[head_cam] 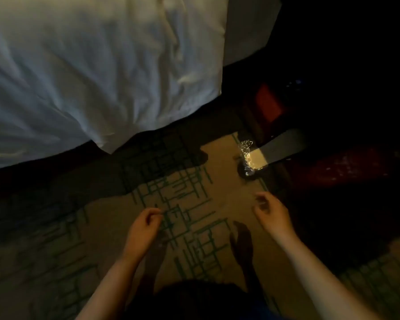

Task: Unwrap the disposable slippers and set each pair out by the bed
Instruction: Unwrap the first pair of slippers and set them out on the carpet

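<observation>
A crumpled clear plastic wrapper (247,158) lies on the carpet, catching a patch of light, ahead of my right hand. My left hand (144,229) hovers over the carpet with fingers loosely curled and nothing in it. My right hand (271,214) hovers to the right, fingers curled and apart, also holding nothing. The bed (97,65), covered in a white duvet, fills the upper left. No slippers are visible in the dim light.
Patterned tan and green carpet (189,192) covers the floor. Dark furniture with a red panel (268,105) stands at the right, mostly lost in shadow. My dark-socked feet (241,243) stand below my hands.
</observation>
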`<state>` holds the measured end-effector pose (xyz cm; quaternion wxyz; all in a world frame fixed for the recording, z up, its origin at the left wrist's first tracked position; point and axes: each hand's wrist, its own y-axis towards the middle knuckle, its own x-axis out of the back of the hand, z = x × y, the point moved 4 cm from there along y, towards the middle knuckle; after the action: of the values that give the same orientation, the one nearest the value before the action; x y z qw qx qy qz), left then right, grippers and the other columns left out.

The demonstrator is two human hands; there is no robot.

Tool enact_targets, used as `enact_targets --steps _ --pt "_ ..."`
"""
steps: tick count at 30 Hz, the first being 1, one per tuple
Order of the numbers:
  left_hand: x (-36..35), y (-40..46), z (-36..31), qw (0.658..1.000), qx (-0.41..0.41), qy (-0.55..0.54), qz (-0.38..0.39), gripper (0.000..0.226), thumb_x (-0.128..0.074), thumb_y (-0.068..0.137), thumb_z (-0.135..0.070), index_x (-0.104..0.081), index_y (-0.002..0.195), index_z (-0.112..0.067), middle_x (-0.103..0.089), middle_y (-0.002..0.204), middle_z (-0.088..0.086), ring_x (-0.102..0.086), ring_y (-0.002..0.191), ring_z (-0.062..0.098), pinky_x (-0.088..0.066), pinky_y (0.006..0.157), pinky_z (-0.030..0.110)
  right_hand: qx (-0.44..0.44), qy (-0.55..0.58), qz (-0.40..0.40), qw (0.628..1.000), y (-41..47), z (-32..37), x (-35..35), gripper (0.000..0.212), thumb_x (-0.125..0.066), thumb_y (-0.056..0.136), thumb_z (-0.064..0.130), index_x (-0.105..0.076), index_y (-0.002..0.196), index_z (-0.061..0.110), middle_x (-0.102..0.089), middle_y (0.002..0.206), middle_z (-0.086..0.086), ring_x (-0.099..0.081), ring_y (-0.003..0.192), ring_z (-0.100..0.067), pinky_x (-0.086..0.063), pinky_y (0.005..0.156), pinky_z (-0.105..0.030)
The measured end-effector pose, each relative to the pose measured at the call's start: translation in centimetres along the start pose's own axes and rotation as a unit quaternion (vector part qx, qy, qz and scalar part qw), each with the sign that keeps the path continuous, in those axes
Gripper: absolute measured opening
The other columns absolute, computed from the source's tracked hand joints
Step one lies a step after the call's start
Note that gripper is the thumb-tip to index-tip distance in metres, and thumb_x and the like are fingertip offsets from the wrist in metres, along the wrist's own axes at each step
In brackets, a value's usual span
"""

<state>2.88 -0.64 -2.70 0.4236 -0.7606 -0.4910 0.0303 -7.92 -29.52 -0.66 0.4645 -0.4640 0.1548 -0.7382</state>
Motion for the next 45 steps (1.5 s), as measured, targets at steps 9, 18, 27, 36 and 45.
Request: enact_targets --steps 9,18,27,36,45 --pt "-11.4 16.6 8.5 0.876 -0.269 0.391 -0.084 0.061 -0.042 0.078 -0.044 -0.041 0.134 -0.02 -0.038 0.146 0.016 -0.033 0.135 0.033 -0.037 0.103 0.051 0.248 -0.326 -0.283 0.867 14.9 -5.3 -8.1 0.078 -0.078 0.065 0.029 -0.043 0.134 0.022 -0.047 0.14 -0.014 -0.031 0.132 -0.029 -0.037 0.102 -0.053" --pt "-12.6 15.9 16.0 0.874 -0.114 0.473 -0.012 0.072 -0.042 0.057 -0.051 -0.045 0.128 -0.038 -0.05 0.14 0.004 -0.027 0.128 0.02 -0.051 0.074 0.059 0.21 -0.483 -0.242 0.815 20.6 -5.3 -5.9 0.098 -0.08 0.065 0.015 -0.026 0.146 0.015 -0.026 0.154 -0.015 -0.021 0.143 -0.032 -0.023 0.111 -0.056" --pt "-13.7 15.2 15.0 0.912 -0.079 0.401 -0.03 0.069 -0.04 0.087 -0.041 0.001 0.143 -0.042 0.017 0.156 -0.005 0.017 0.144 0.019 -0.009 0.115 0.056 0.351 -0.393 -0.31 0.791 20.0 -5.4 -4.6 0.055 -0.073 0.071 0.007 -0.057 0.124 0.008 -0.062 0.127 -0.013 -0.056 0.121 -0.031 -0.046 0.098 -0.044" --pt "-16.5 14.5 6.9 0.986 -0.012 -0.15 0.065 0.03 -0.048 0.089 -0.034 -0.058 0.113 -0.017 -0.062 0.118 0.008 -0.056 0.106 0.015 -0.044 0.094 0.024 0.513 -0.274 -0.31 0.752 15.3 -5.2 -9.9 0.031 -0.058 0.083 0.013 -0.066 0.112 0.007 -0.07 0.113 -0.011 -0.063 0.11 -0.026 -0.053 0.092 -0.035" --pt "-18.5 15.5 2.4 0.909 0.093 -0.371 0.165 0.006 -0.055 0.087 -0.01 -0.06 0.087 -0.013 -0.059 0.08 0.004 -0.057 0.076 0.011 -0.051 0.075 0.026 0.573 -0.26 -0.216 0.747 12.8 -6.8 -13.4 0.031 -0.059 0.083 0.015 -0.068 0.112 0.009 -0.071 0.113 -0.007 -0.065 0.11 -0.021 -0.052 0.088 -0.029"
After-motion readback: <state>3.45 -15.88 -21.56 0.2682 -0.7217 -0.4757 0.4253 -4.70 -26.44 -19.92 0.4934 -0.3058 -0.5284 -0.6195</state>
